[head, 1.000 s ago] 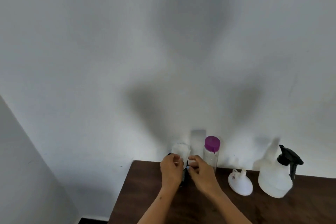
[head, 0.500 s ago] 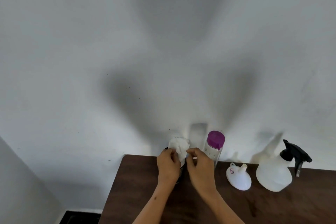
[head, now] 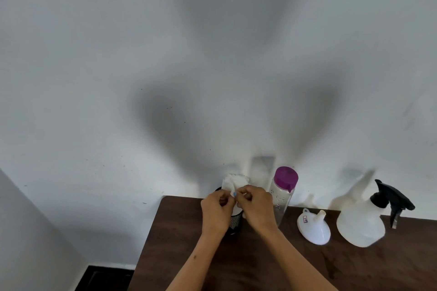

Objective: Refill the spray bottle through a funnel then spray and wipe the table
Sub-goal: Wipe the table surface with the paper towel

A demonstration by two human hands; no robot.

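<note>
**Both hands on the tissue at the back of the table**

The person's left hand and right hand meet over a black mesh holder, fingers curled and pinching a white tissue that sticks up out of it. Just beside the right hand stands a clear bottle with a purple cap, upright against the wall. Further right, a white funnel lies on the dark wooden table. The spray bottle, white with a black trigger head, stands near the funnel, well apart from both hands.
</note>
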